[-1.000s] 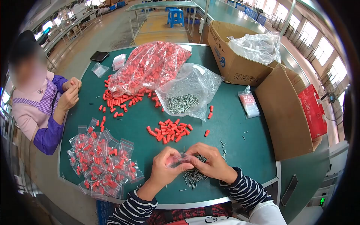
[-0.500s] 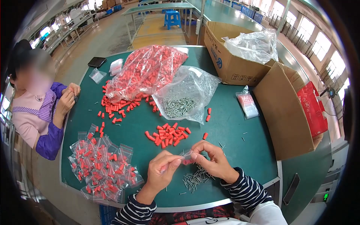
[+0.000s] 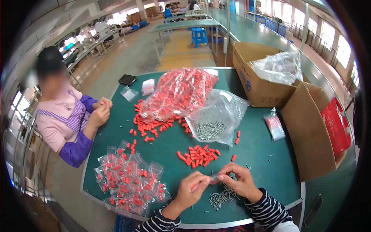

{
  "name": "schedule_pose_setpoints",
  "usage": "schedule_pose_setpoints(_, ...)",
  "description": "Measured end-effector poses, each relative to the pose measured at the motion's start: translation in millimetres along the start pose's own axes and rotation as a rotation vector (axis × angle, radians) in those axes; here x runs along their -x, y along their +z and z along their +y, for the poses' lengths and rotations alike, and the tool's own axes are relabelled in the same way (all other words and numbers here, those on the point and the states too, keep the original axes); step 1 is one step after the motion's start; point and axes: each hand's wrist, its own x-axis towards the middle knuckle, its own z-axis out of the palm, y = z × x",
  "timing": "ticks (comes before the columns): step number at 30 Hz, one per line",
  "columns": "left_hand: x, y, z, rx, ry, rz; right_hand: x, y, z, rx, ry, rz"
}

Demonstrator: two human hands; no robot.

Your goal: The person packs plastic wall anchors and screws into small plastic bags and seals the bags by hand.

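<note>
Between my two hands is a small clear zip bag with something red showing in it. My left hand pinches its left end, and my right hand pinches the right end. Loose silver screws lie on the table below my right hand. Just beyond my hands is a small heap of red plastic caps. To the left is a pile of filled zip bags with red caps inside.
A large bag of red caps and a clear bag of screws lie on the green table. Cardboard boxes stand at the right, near a pack of bags. A co-worker works at the left edge.
The view has turned left and up, so the table's things appear lower and further right. Both hands still pinch the zip bag.
</note>
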Motion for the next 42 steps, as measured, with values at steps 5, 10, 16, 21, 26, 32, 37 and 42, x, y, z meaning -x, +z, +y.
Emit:
schedule_pose_setpoints(5, -1.7, 3.2, 8.7, -0.027, -0.021, 0.072, 1.8, -2.2, 3.2, 0.062, -0.011, 0.004)
schedule_pose_setpoints(10, 2.1, 4.7, -2.7, 0.016, 0.053, 0.058, 3.1, 1.0, -4.3, 0.151, -0.006, -0.035)
schedule_pose_setpoints(16, 3.0, 3.4, 1.8, 0.028, 0.036, 0.063, 2.7, 5.8, -6.5, 0.229, -0.083, -0.030)
schedule_pose_setpoints(21, 2.9, 1.5, 3.5, 0.008, 0.016, 0.032, 0.4, 3.8, -8.0, 0.296, -0.136, -0.089)
schedule_pose_setpoints(26, 0.4, 0.0, 5.1, -0.033, -0.059, -0.004, -1.0, 3.0, -17.9, 0.473, -0.188, -0.062)
schedule_pose_setpoints(32, -0.6, 4.6, -13.5, 0.130, -0.254, 0.220, -22.8, 7.1, -28.5, 0.259, -0.072, 0.219)
schedule_pose_setpoints(37, 5.7, 16.7, -31.0, 0.037, -0.046, 0.187, -35.6, 49.7, -66.9, 0.171, -0.462, 0.021)
schedule_pose_setpoints(42, 9.1, 7.6, -4.2, 0.225, -0.222, 0.212, -30.8, 30.3, -47.1, 0.391, -0.293, -0.119)
